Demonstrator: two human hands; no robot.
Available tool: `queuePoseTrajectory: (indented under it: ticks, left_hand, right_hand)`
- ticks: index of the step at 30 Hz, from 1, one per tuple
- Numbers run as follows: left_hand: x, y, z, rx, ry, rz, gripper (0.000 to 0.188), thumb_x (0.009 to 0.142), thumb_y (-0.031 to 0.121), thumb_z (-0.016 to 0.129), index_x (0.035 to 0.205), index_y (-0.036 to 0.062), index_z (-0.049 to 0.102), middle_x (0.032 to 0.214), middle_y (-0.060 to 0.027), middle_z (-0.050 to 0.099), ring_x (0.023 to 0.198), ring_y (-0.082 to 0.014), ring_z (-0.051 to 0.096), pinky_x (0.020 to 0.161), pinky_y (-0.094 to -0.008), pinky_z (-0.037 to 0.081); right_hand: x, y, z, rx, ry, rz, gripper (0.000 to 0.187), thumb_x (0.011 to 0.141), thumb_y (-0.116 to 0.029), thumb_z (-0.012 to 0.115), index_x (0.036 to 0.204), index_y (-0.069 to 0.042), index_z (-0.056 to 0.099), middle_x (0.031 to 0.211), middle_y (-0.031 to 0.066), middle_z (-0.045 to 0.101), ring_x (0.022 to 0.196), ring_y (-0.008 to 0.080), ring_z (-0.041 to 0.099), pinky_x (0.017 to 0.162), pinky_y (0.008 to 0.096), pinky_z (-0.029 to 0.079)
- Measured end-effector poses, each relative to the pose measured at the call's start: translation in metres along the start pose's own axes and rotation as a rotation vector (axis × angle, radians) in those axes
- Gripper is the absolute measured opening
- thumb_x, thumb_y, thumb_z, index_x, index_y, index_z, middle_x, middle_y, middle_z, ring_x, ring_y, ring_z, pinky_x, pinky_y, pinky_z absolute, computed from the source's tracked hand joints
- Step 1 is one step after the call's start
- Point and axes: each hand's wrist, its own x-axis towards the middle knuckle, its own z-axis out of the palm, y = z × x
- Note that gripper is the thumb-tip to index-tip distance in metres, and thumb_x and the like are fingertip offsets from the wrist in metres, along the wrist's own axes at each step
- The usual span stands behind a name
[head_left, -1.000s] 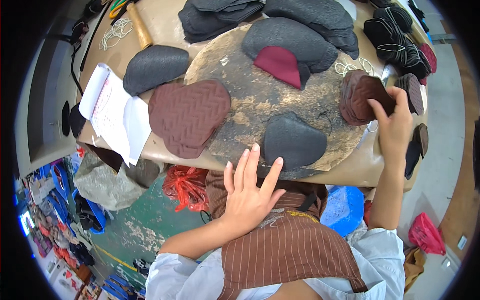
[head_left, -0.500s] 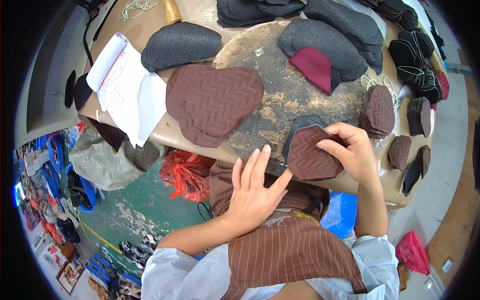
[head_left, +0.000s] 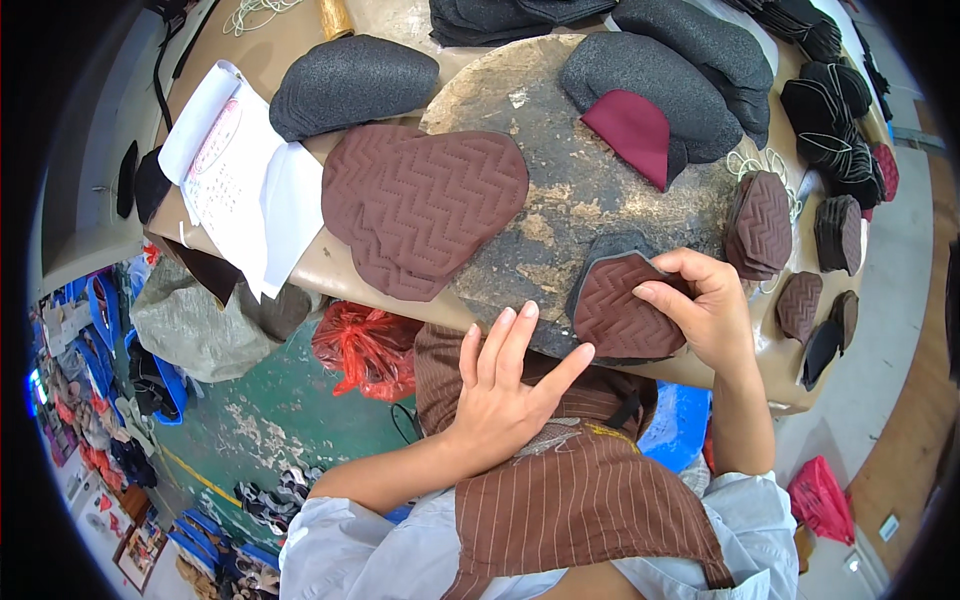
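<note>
My right hand (head_left: 705, 305) pinches the edge of a brown quilted fabric piece (head_left: 630, 310) with a zigzag stitch, between thumb and fingers. It lies over dark pieces of like shape at the near edge of the worn round board (head_left: 560, 215). My left hand (head_left: 510, 385) rests at the table edge with fingers spread, holding nothing. Its index fingertip is close to the near left edge of the brown piece. Left of the board's middle lies a stack of larger brown quilted pieces (head_left: 425, 205). A maroon piece (head_left: 635, 130) lies on dark grey felt-like pieces (head_left: 650, 85).
White papers (head_left: 240, 170) hang over the table's left edge beside a dark grey stack (head_left: 355, 85). Small brown stacks (head_left: 758, 225) and string-tied black bundles (head_left: 825, 125) line the right side. A red plastic bag (head_left: 365, 345) and a blue container (head_left: 680, 425) are below the table edge.
My left index finger has lifted away from the brown piece's near edge and stretched out. My right hand keeps its pinch on the piece. The view has shifted slightly.
</note>
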Motion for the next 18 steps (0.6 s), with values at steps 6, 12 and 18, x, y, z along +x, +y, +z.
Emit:
queuePoseTrajectory:
  ticks: [6, 12, 18]
  left_hand:
    - [-0.005, -0.001, 0.015, 0.231, 0.055, 0.011, 0.053, 0.088, 0.015, 0.045, 0.136, 0.036, 0.048, 0.136, -0.0163, 0.041, 0.122, -0.0284, 0.041, 0.103, -0.0508, 0.027]
    - [-0.001, 0.003, 0.011, 0.258, 0.058, 0.021, 0.049, 0.086, 0.019, 0.048, 0.134, 0.027, 0.052, 0.135, -0.0132, 0.045, 0.125, -0.0255, 0.041, 0.106, -0.053, 0.02]
    - [0.044, -0.006, -0.005, 0.32, -0.056, 0.34, 0.013, 0.086, 0.021, 0.05, 0.097, 0.0129, 0.051, 0.142, -0.0086, 0.046, 0.127, -0.0175, 0.047, 0.11, -0.0511, 0.016]
  right_hand:
    - [-0.009, -0.001, 0.001, -0.135, 0.071, -0.138, 0.018, 0.077, -0.007, 0.076, 0.088, 0.003, 0.066, 0.075, 0.0075, 0.067, 0.069, 0.0088, 0.061, 0.062, 0.0239, 0.047]
    - [0.0, -0.004, 0.004, -0.002, 0.054, 0.056, 0.019, 0.079, -0.01, 0.075, 0.088, 0.003, 0.064, 0.075, 0.0066, 0.067, 0.07, 0.0054, 0.059, 0.06, 0.0234, 0.047]
    - [0.003, -0.016, 0.004, -0.19, 0.066, -0.029, 0.019, 0.078, -0.011, 0.074, 0.088, 0.002, 0.064, 0.076, 0.0111, 0.066, 0.069, 0.0143, 0.064, 0.061, 0.0269, 0.049]
